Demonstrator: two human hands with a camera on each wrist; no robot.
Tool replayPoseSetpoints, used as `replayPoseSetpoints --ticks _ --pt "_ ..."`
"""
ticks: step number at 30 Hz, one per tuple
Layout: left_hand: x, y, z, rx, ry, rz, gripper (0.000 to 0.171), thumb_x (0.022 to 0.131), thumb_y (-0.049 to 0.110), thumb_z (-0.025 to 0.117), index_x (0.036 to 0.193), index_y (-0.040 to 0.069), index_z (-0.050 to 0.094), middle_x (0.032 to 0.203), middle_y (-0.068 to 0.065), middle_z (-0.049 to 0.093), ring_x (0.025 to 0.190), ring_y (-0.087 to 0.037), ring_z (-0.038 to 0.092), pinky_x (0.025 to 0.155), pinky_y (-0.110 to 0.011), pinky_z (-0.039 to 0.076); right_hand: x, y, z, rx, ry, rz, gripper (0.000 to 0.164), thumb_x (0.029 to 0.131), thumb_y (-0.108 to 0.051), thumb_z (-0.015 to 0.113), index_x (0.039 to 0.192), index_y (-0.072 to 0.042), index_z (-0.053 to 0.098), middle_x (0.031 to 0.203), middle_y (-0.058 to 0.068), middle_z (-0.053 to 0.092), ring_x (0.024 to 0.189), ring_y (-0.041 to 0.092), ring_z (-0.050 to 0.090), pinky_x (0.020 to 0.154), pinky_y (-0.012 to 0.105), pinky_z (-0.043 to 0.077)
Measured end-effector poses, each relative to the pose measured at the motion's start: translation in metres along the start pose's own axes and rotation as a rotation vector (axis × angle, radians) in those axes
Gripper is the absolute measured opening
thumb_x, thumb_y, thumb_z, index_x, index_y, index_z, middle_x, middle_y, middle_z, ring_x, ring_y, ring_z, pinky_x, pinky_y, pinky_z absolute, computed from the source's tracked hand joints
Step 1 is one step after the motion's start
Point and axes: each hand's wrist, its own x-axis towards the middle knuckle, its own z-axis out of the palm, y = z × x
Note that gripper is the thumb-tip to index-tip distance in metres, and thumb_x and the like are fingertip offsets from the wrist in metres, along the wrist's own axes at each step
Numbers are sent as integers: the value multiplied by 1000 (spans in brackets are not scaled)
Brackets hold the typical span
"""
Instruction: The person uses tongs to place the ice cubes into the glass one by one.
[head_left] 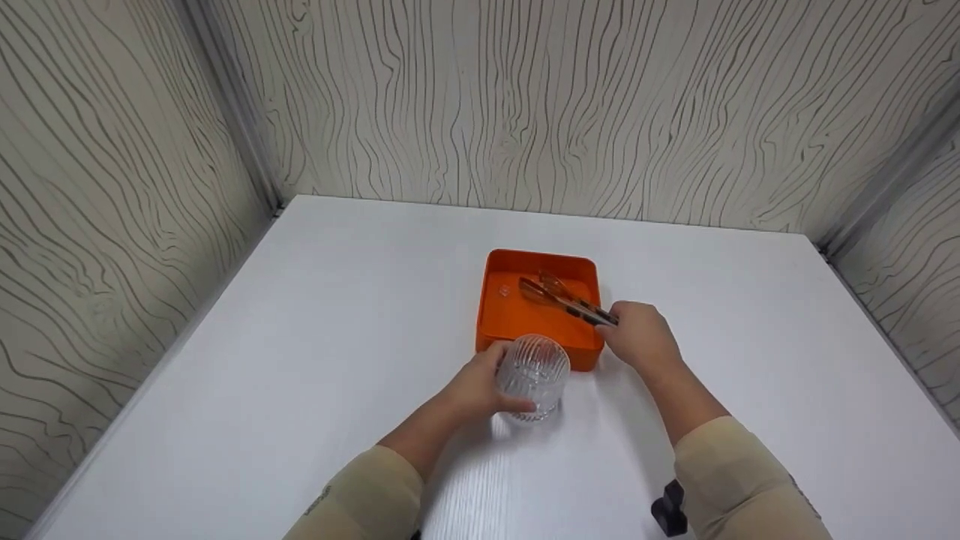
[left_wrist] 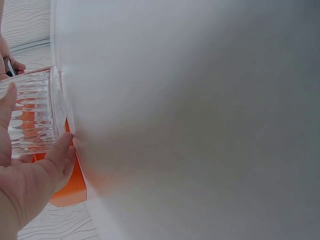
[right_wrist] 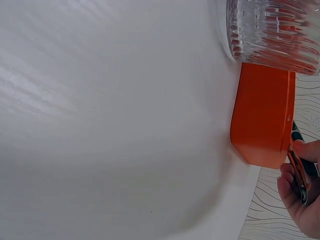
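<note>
My left hand [head_left: 476, 386] grips a ribbed clear glass [head_left: 534, 375] from its left side, thumb toward the front. Something clear lies inside the glass, too blurred to tell apart. The glass stands in front of an orange square tray [head_left: 487, 300], close to its near wall. With the right hand [head_left: 641, 334] I hold the handle end of a pair of tongs [head_left: 574, 304] over the tray's right rim. The tongs' two amber tips are inside the tray, spread apart. A small clear cube [head_left: 504, 290] lies on the tray floor left of the tips.
Everything stands on a white table [head_left: 360, 300]. Wood-grain panels [head_left: 517, 105] close it in at the back and both sides. The tray's walls [right_wrist: 262, 115] rise around its floor.
</note>
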Motion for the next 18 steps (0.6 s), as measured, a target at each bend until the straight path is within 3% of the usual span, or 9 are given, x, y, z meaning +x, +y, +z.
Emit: replayPoseSetpoints --ticks 8,18 --pt "0 0 0 -6 -2 34 77 63 31 83 127 24 42 125 3 51 117 -22 46 101 -49 36 -1 1 0 9 1 1 20 88 -22 59 96 -5 62 82 9 59 73 23 51 64 29 47" --pt "0 2 1 22 4 -24 77 63 32 83 127 28 41 127 4 49 119 -22 45 100 -49 37 -3 2 1 -73 69 -68 14 88 -18 58 86 -6 63 72 6 58 65 22 49 57 28 43"
